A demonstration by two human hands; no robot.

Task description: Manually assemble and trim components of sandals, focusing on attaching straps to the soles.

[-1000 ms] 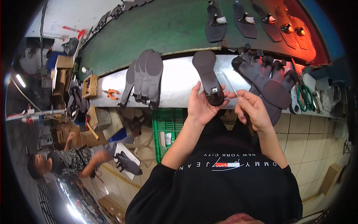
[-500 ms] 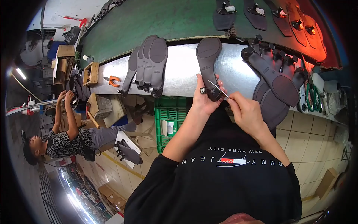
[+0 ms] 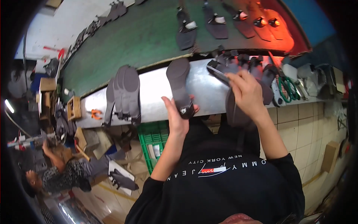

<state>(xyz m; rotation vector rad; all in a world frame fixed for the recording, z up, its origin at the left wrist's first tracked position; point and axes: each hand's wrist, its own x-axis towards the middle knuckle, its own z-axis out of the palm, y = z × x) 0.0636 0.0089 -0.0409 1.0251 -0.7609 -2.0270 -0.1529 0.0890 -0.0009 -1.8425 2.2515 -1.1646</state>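
My left hand (image 3: 179,117) grips the toe end of a dark grey sandal (image 3: 179,76), its fingers around the black strap. The sole faces up, and the heel reaches across the shiny metal ledge (image 3: 154,84). Pinched in my right hand (image 3: 246,91) is a thin, pointed metal tool (image 3: 218,72); its exact kind is unclear. That hand is over a pile of dark grey sandals (image 3: 236,108) to the right, partly hiding them. On the left, several similar sandals (image 3: 126,86) lie overlapped on the ledge.
Behind the ledge runs a green belt (image 3: 138,41) carrying sandals, with red light at right. Green-handled scissors (image 3: 289,89) and orange pliers (image 3: 96,114) lie on the ledge, beside a wooden box (image 3: 74,108). A green crate (image 3: 151,142) stands below; another person (image 3: 67,173) works at left.
My right hand has moved away from the sandal, up and right over the right-hand pile, with the metal tool. My left hand keeps hold of the sandal. The whole view has shifted.
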